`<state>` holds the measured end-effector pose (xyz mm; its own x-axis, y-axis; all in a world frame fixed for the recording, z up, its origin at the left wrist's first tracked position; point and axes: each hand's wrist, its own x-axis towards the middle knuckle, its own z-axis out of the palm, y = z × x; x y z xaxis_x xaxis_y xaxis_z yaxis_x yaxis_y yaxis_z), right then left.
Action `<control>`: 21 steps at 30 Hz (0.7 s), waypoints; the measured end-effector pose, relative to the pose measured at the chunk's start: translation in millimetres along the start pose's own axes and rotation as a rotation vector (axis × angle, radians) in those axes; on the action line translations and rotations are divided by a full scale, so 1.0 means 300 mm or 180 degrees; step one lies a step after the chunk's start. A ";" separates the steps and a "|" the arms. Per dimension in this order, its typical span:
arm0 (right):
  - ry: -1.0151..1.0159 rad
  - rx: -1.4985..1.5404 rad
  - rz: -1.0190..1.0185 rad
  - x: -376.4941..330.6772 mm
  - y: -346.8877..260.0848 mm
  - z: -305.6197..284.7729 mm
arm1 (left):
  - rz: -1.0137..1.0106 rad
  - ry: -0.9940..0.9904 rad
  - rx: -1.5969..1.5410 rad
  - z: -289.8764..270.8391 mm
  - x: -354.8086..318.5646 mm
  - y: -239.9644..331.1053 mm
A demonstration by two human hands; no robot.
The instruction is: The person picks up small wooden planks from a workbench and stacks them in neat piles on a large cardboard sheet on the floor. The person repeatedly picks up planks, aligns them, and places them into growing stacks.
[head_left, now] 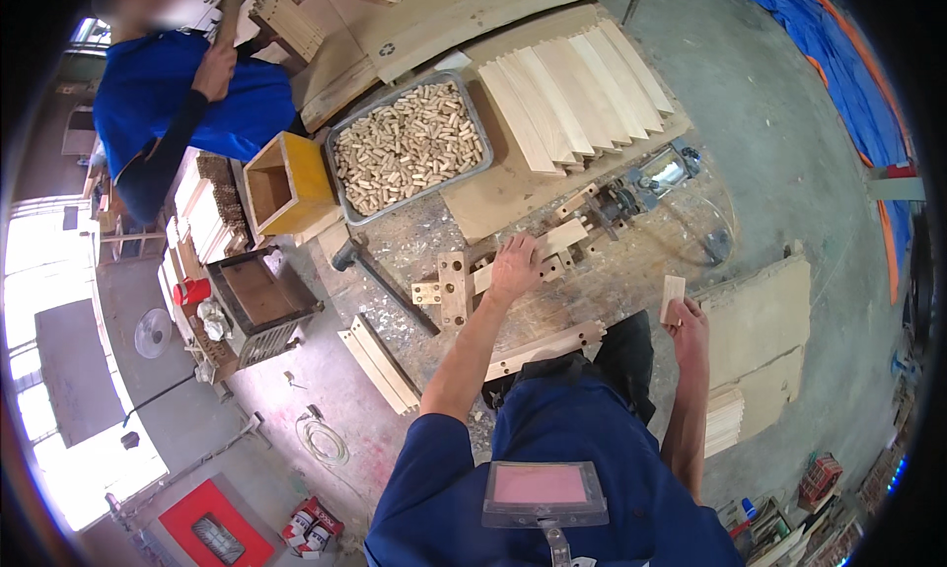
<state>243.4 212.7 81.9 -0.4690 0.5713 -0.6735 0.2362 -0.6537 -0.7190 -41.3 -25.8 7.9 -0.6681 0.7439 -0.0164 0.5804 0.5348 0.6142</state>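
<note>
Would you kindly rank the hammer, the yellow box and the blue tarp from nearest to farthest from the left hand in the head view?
From the left hand:
1. Hammer, to its left.
2. Yellow box, farther left, toward the upper left.
3. Blue tarp, at the upper right.

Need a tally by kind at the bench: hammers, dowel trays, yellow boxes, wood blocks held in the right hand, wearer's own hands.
Hammer: 1
Dowel tray: 1
Yellow box: 1
Wood block held: 1
Own hands: 2 (left hand, right hand)
Total: 6
</note>
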 end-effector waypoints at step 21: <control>0.0151 -0.0065 0.0256 0.086 0.006 0.090 | -0.1046 -0.1174 -0.0220 0.040 0.088 0.000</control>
<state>208.7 212.9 67.9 -0.4071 0.5405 -0.7363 0.2891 -0.6884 -0.6652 -53.2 -1.3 -2.1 -0.5941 0.6394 -0.4881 0.3262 0.7462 0.5804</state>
